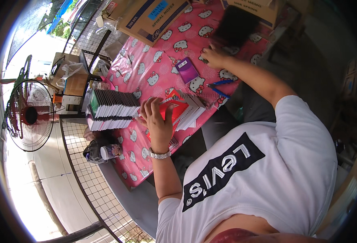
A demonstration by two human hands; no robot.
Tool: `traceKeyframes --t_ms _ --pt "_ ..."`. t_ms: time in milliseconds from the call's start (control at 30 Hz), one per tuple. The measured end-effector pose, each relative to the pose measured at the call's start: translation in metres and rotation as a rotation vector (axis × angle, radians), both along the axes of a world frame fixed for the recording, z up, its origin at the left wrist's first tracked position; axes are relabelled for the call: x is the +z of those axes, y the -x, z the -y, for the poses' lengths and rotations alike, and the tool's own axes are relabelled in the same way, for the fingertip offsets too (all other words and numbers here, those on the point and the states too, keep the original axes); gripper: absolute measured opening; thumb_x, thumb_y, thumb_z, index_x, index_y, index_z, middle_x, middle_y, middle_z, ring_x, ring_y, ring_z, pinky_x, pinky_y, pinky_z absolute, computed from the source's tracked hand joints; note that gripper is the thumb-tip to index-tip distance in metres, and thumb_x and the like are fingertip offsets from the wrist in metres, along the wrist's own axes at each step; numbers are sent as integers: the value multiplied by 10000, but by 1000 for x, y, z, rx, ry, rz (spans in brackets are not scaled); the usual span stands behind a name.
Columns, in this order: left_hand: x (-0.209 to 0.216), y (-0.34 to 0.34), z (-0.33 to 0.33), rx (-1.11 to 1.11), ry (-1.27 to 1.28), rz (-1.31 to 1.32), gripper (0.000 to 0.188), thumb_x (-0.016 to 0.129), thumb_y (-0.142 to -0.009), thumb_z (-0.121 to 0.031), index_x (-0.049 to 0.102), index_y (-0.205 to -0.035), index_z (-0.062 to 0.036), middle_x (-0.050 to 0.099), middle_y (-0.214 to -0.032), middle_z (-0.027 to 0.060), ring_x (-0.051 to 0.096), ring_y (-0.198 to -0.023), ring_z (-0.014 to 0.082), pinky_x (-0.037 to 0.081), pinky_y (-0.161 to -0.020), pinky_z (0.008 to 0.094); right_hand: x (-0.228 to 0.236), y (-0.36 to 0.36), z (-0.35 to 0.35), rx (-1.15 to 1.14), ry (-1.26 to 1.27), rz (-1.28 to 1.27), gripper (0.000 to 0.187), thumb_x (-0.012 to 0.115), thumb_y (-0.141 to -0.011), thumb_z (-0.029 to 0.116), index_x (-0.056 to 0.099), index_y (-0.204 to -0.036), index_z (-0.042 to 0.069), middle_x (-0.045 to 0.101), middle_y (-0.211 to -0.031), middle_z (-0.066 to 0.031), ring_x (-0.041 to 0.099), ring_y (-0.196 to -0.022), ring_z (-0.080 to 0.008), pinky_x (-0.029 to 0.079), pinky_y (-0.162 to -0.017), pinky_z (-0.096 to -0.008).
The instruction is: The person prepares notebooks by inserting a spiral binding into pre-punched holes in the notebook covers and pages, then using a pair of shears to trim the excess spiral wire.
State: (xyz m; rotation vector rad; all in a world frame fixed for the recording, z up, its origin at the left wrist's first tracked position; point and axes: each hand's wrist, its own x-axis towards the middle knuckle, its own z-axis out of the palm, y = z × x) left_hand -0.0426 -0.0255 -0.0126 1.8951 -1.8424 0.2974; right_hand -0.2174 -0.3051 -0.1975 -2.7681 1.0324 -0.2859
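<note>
My left hand (157,119), with a metal watch at its wrist, is over the left end of red-covered notebooks (177,108) near the table's front edge. Its fingers are spread, the thumb beside the red cover; whether it touches is hard to tell. A spiral coil runs along the notebooks' upper edge. Farther off, my right hand (215,56) rests low over the table, fingers curled, with a small dark thing at the tips that I cannot make out. Just beyond it lies a black heap (237,26), its pieces too dark to name. Between the hands are a purple notebook (187,70) and blue-handled pliers (220,87).
Stacks of spiral notebooks (114,106) stand at the table's left. Cardboard boxes (152,20) sit along the far side, on a pink patterned tablecloth (152,60). A cup (110,152) and dark bag are at the left edge. A fan (29,115) stands beyond.
</note>
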Motion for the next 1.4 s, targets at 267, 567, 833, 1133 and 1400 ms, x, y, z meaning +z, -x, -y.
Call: traceKeyframes --t_ms 267,567,833,1133,1400 --pt "1 7 3 -6 -10 -85 347 810 -765 -266 660 -1015 -79 604 -1005 92 529 -1022 326 395 -910 474 217 -26 -65 797 -1177 101 392 729 -795 198 647 -1133 15 663 -1015 -43 609 -921 -129 468 -831 -290" --pt "3 4 10 -74 11 -118 352 819 -739 -201 642 -1007 -57 612 -996 105 531 -990 337 418 -887 456 212 -35 -58 838 -975 134 513 760 -751 331 655 -1122 -8 655 -1057 -89 631 -885 -174 483 -812 -311" --pt "6 4 6 -45 -12 -122 368 822 -733 -191 614 -997 -42 617 -973 114 544 -958 346 429 -869 454 211 -44 -67 921 -1334 244 484 747 -741 271 644 -1133 7 658 -1049 -67 603 -955 -158 464 -853 -301" --pt "10 -36 -1 -50 -100 -305 314 771 -804 -100 602 -1058 -21 634 -978 103 617 -836 227 497 -732 337 215 -68 -59 868 -1268 195 448 730 -771 225 631 -1148 4 660 -1016 -51 614 -902 -115 473 -803 -265" --pt "-1 -46 0 -28 -114 -634 287 773 -817 -107 597 -1019 -3 661 -899 88 629 -698 145 489 -619 274 207 -82 -62 933 -1404 285 425 754 -767 236 659 -1121 20 684 -1027 -52 628 -924 -126 481 -811 -270"
